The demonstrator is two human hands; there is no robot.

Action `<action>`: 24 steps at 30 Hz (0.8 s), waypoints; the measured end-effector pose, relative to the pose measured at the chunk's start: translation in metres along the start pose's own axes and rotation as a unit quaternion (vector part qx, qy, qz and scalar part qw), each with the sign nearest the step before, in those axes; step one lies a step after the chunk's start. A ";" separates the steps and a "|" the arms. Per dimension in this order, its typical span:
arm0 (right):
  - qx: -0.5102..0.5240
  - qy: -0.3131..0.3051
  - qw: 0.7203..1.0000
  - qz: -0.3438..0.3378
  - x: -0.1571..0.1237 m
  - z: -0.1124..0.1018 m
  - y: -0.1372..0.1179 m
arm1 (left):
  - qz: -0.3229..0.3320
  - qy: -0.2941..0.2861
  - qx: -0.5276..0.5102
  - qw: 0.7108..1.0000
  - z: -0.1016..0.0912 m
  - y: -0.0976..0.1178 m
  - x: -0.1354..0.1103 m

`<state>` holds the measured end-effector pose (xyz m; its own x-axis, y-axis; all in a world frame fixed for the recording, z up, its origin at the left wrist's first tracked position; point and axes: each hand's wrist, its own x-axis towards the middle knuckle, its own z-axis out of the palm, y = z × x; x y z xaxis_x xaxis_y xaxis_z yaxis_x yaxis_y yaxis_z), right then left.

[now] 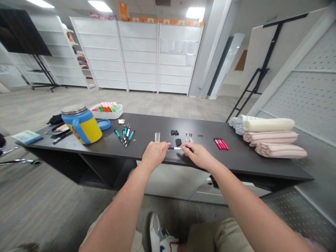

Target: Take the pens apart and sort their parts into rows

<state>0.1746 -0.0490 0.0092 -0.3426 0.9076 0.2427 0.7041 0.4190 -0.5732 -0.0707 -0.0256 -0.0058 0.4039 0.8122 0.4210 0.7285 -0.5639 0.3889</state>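
Pinching a thin black-and-white stick from both sides with left fingers and right fingers; held sideways between, about as near to either.

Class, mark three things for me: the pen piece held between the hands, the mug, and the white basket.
Pen piece (177,148): head view, on its white section.
Mug (91,128): head view, on the yellow side of its body.
White basket (111,115): head view, on its front wall.
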 end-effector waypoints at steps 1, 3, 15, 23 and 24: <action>0.028 -0.020 0.999 -0.001 -0.001 0.002 0.004 | -0.006 -0.004 -0.028 1.000 -0.001 0.000 0.000; 0.059 -0.031 0.998 -0.003 -0.001 0.002 0.009 | -0.033 -0.017 -0.096 0.995 -0.003 -0.001 0.001; 0.090 -0.008 0.995 0.034 -0.004 0.001 0.011 | -0.132 -0.078 -0.404 0.902 -0.018 -0.012 0.003; 0.092 -0.010 0.996 0.014 -0.004 0.000 0.009 | -0.156 -0.048 -0.322 0.933 -0.013 -0.009 0.006; 0.096 -0.008 0.995 0.012 -0.004 0.000 0.009 | -0.159 -0.040 -0.312 0.936 -0.011 -0.007 0.007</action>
<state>0.1823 -0.0493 0.0027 -0.3378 0.9163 0.2153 0.5804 0.3829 -0.7187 -0.0796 -0.0179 0.0036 0.2799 0.9483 0.1498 0.3632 -0.2490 0.8978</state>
